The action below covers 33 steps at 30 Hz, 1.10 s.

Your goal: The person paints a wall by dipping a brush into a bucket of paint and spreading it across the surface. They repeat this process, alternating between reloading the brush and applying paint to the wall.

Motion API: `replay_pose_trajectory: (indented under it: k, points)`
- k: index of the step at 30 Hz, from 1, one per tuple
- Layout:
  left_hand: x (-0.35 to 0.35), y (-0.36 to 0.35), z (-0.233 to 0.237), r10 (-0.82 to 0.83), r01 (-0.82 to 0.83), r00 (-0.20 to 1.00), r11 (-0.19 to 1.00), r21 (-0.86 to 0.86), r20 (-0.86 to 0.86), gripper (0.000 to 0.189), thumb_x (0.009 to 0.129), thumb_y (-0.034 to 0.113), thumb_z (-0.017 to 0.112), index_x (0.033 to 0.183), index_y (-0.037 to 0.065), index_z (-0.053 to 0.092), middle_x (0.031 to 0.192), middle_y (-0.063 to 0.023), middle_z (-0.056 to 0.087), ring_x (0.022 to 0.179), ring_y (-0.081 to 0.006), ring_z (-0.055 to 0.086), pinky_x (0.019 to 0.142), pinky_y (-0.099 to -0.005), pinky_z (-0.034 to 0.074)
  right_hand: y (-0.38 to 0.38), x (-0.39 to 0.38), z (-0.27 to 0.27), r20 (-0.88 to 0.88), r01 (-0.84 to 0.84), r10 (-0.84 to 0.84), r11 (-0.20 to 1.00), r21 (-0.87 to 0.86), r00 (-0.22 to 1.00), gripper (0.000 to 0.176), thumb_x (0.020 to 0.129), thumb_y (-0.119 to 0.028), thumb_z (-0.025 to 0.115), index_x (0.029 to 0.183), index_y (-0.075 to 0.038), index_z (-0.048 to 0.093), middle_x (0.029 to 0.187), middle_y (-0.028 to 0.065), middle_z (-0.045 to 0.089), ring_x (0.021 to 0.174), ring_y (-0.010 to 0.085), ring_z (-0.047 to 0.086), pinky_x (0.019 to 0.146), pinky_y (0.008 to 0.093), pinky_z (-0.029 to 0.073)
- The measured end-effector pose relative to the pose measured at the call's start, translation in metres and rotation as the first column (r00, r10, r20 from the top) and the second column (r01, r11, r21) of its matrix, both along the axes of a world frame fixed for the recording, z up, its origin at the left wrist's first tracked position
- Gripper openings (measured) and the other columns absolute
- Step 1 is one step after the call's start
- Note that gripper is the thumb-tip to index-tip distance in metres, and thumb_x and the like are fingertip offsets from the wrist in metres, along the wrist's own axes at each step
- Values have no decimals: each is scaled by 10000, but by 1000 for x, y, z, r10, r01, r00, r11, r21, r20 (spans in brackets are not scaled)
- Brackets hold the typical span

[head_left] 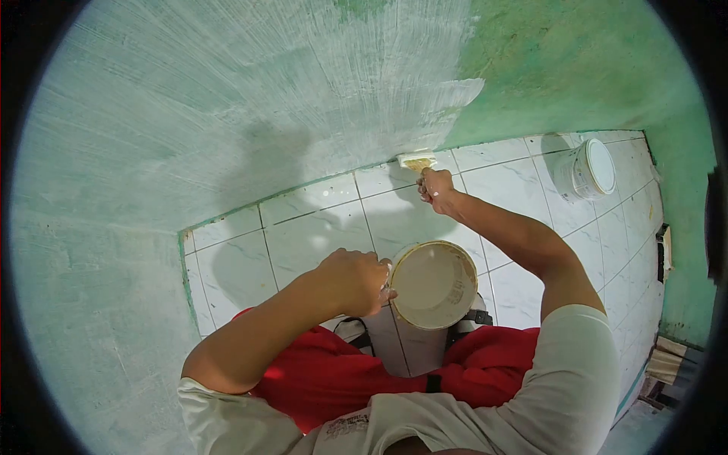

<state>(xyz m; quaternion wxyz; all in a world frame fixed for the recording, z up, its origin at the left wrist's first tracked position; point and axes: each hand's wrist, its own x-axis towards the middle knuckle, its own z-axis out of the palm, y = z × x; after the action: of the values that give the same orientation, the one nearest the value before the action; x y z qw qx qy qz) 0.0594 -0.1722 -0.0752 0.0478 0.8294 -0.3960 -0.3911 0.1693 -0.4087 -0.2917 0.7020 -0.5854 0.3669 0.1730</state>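
Note:
My left hand [358,282] is closed on the left rim of a round paint bucket [434,285], which has whitish paint inside. Farther forward, my right hand [435,189] grips the handle of a wide paintbrush [417,160]. White paint covers the brush's bristles, which lie at the foot of the wall, where it meets the tiles. Some white paint marks the fingers of both hands. The wall [364,83] is streaked white ahead and to the left, and remains green to the right of the brush.
A white lidded bucket [584,171] stands on the tiled floor [311,227] at the right, near the wall corner. Dark items [663,252] lie along the right wall. My knees in red cloth are below the paint bucket.

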Motion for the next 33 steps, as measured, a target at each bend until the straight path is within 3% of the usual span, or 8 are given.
replay_pose_trajectory:
  k: [14, 26, 28, 33]
  points:
    - [-3, -4, 4, -1, 1, 1000, 1000, 2, -11, 507, 961, 401, 595, 1198, -47, 613, 996, -190, 680, 912, -348, 690, 806, -436, 559, 4, 4, -13, -44, -78, 77, 997, -25, 996, 143, 943, -120, 500, 865, -2, 524, 749, 83, 544, 522, 142, 465, 414, 300, 338]
    - [-2, -3, 4, -4, 4, 1000, 1000, -11, -14, 513, 979, 430, 564, 1207, -26, 614, 1016, -196, 679, 944, -356, 683, 839, -442, 553, -21, -20, 12, 30, -52, 55, 995, -89, 998, 135, 938, -142, 519, 888, -17, 534, 744, 54, 546, 527, 130, 480, 408, 290, 342]
    - [-2, -6, 3, -22, 22, 1000, 1000, -11, -14, 511, 981, 435, 558, 1201, -23, 614, 1019, -196, 678, 951, -357, 682, 845, -443, 551, -25, -11, 8, -29, -58, 55, 992, -110, 998, 124, 933, -131, 524, 902, -12, 539, 754, 63, 558, 527, 135, 486, 407, 290, 346]
    - [-3, -19, 6, -16, 17, 999, 1000, 17, -49, 497, 985, 430, 544, 1176, -20, 632, 1029, -198, 680, 961, -370, 676, 853, -459, 543, -37, 19, 28, 40, -95, 98, 992, -88, 994, 115, 932, -103, 517, 921, 6, 550, 776, 83, 571, 532, 139, 494, 406, 286, 347]
